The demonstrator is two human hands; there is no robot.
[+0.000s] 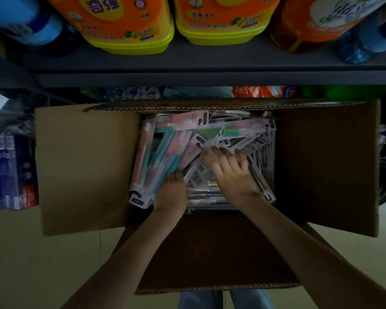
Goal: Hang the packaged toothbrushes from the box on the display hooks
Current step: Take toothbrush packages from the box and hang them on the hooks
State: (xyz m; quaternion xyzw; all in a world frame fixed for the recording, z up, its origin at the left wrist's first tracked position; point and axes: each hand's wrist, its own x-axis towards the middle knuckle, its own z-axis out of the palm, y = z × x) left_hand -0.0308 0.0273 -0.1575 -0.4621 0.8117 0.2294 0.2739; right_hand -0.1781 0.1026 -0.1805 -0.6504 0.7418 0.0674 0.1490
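Packs [165,152] touch splayed right hand [230,175]; left grip [171,192] unclear.

Your left hand [171,192] and right hand [231,172] are bare, and so are your forearms [125,253], uncovered all the way to the lower edge of the view. Between them, at the very bottom, your legs show in pale blue trousers [250,299], probably jeans, though the light is dim and only a short strip shows.

Your forearms reach forward; left hand [171,194] curls its fingers under, right hand [230,172] lies flat, fingers spread.
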